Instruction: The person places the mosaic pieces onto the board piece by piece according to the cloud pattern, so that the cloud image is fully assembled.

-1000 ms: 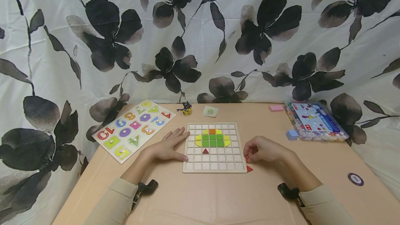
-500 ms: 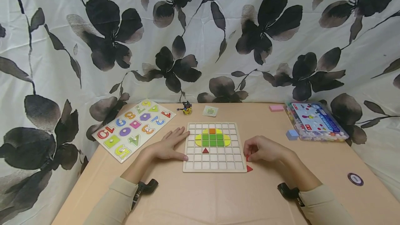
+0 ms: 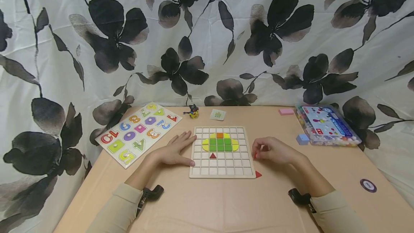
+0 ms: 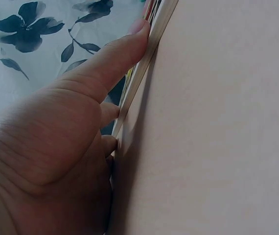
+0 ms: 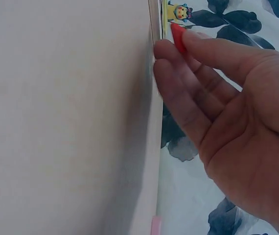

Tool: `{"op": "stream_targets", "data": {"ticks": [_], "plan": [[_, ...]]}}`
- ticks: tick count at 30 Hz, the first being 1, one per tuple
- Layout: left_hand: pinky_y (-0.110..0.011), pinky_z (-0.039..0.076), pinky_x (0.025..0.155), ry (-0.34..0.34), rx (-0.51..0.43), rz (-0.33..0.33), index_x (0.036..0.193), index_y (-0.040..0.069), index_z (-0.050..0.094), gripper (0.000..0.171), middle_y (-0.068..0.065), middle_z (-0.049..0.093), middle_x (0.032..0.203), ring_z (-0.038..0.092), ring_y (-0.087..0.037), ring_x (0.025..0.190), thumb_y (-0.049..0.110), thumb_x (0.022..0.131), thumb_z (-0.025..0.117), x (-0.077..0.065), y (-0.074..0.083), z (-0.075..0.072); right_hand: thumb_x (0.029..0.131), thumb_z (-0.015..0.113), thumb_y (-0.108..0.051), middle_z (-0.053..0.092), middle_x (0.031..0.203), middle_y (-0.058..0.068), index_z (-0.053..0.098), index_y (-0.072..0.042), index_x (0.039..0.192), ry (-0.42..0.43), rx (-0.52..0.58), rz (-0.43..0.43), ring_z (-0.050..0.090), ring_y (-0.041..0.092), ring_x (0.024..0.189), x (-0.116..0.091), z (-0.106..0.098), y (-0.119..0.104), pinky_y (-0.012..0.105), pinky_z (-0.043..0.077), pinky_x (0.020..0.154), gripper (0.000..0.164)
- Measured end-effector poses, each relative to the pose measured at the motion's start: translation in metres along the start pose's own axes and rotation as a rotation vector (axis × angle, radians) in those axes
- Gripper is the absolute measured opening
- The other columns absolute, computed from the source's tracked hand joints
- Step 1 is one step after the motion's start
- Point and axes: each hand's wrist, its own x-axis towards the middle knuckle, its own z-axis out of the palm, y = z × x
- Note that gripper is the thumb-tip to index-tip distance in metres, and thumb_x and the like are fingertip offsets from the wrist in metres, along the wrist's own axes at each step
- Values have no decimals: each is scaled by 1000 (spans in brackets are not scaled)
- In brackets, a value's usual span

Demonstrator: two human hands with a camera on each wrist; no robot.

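A white grid board (image 3: 226,171) lies in the middle of the table. Green, yellow and orange pieces (image 3: 220,145) form a rounded shape in its upper half, and a red triangle (image 3: 212,156) sits below them. My left hand (image 3: 173,152) rests against the board's left edge, fingers stretched out and thumb on the rim. Just off the right edge, my right hand (image 3: 273,151) pinches a small red piece (image 5: 178,37) between thumb and fingers; the fingers cover part of it. Another red triangle (image 3: 258,174) lies on the table by the board's lower right corner.
To the left lies a number and shape puzzle board (image 3: 139,134). Behind the grid stand a small yellow-and-dark figure (image 3: 193,112) and a pattern card (image 3: 218,114). Farther right are a pink block (image 3: 286,112), a blue cube (image 3: 302,139), a clear box (image 3: 328,125) and a round disc (image 3: 368,185).
My right hand has lifted slightly from the table beside the board, with the red piece between its fingers. The left hand has stayed in place.
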Motion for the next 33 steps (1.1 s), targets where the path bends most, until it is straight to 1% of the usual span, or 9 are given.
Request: {"op": "stream_targets", "data": {"ticks": [3, 6, 9, 13, 18, 20, 25, 29, 33], "plan": [[-55, -4, 131, -1, 1, -2, 168, 21, 19, 110, -13, -1, 176, -4, -34, 163, 68, 85, 73, 0, -1, 0, 97, 73, -9, 68, 90, -2, 72, -14, 99, 36, 19, -26, 61, 19, 89, 2, 0, -1, 22, 50, 77, 6], [-55, -4, 131, -1, 3, -2, 168, 22, 19, 110, -13, -1, 176, -4, -34, 163, 68, 85, 73, 0, -1, 0, 97, 73, -9, 70, 91, 2, 73, -11, 102, 61, 73, -33, 62, 21, 87, 5, 1, -4, 22, 53, 75, 6], [-56, -3, 131, 3, 3, 1, 168, 21, 20, 109, -13, 0, 176, -4, -35, 163, 68, 85, 74, 0, -1, 1, 95, 75, -8, 71, 92, 4, 74, -7, 106, 87, 116, -28, 63, 22, 86, 10, 3, -9, 21, 54, 73, 11], [-56, -3, 131, 2, 3, 3, 168, 22, 19, 109, -13, -1, 176, -4, -34, 163, 68, 85, 74, 1, -1, 2, 93, 78, -9, 71, 93, 3, 74, -4, 110, 113, 122, -30, 63, 23, 86, 17, 7, -18, 20, 54, 73, 18], [-55, -4, 131, 3, 5, -1, 168, 21, 19, 110, -13, -1, 176, -4, -33, 163, 68, 85, 74, 1, -1, 1, 91, 80, -8, 73, 93, 1, 76, -6, 110, 136, 125, -42, 63, 24, 85, 26, 13, -30, 21, 55, 73, 19], [-55, -4, 131, 3, 8, -2, 168, 21, 19, 110, -13, -1, 176, -4, -33, 163, 68, 85, 73, 1, -1, 1, 91, 80, -9, 73, 94, -1, 76, -8, 109, 148, 118, -45, 63, 23, 86, 30, 16, -34, 21, 54, 75, 18], [-55, -3, 132, 2, 16, -3, 169, 22, 18, 110, -12, -1, 176, -4, -33, 163, 69, 85, 72, 1, -2, 1, 90, 81, -10, 75, 93, 0, 77, -8, 104, 151, 143, -61, 65, 21, 86, 41, 25, -43, 20, 56, 78, 15], [-55, -3, 132, 3, 13, -2, 168, 23, 19, 110, -13, 0, 176, -4, -33, 163, 70, 84, 73, 1, -2, 1, 90, 80, -7, 75, 91, 3, 77, -6, 102, 143, 191, -36, 65, 20, 84, 49, 33, -50, 19, 57, 77, 12], [-55, -4, 132, 0, 12, -2, 168, 23, 19, 111, -12, -1, 176, -4, -33, 163, 70, 84, 73, 1, -2, 1, 91, 79, -6, 74, 90, 2, 78, -6, 102, 143, 171, -27, 63, 19, 85, 58, 40, -56, 20, 55, 76, 11]]}}
